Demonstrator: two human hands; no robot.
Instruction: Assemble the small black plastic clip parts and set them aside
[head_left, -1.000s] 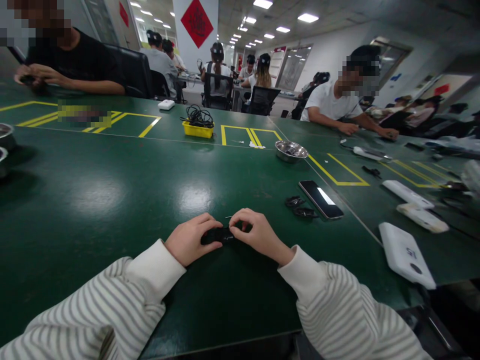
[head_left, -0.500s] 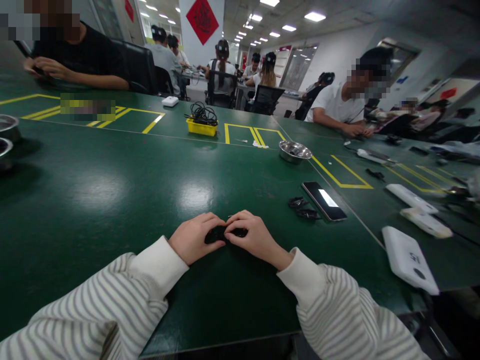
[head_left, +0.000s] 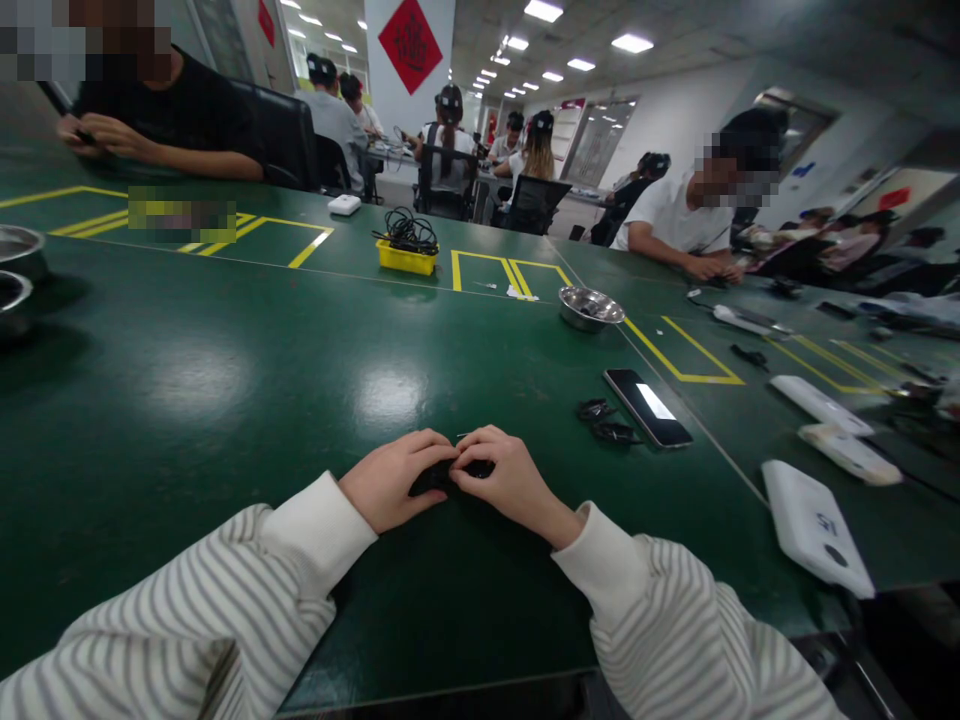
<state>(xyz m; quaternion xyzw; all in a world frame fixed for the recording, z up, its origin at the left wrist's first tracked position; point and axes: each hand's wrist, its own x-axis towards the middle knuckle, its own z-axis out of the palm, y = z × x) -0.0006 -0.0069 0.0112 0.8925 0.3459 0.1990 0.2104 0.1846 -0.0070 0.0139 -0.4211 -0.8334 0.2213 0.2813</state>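
My left hand (head_left: 391, 482) and my right hand (head_left: 504, 468) meet over the near middle of the green table, fingertips touching. Between them is a small black item (head_left: 430, 478), mostly covered by the fingers, so its kind does not show. The left thumb and fingers curl around it, while the right thumb and index finger pinch at its right side. A thin pale sliver pokes up above the right fingertips. Off to the right lie two small black bundles (head_left: 615, 432), perhaps coiled cables, beside a phone (head_left: 648, 408) with a lit patch on its screen.
A steel bowl (head_left: 592, 310) and a yellow box (head_left: 406, 258) of black cables stand farther back. White devices (head_left: 817, 528) lie along the right. More steel bowls (head_left: 16, 254) sit at the left edge. Co-workers (head_left: 679, 215) sit across the green table (head_left: 187, 470).
Both hands stay together around the black item, with only slight finger shifts. The pale sliver shows a little more above the right fingers. The whole view has tilted slightly.
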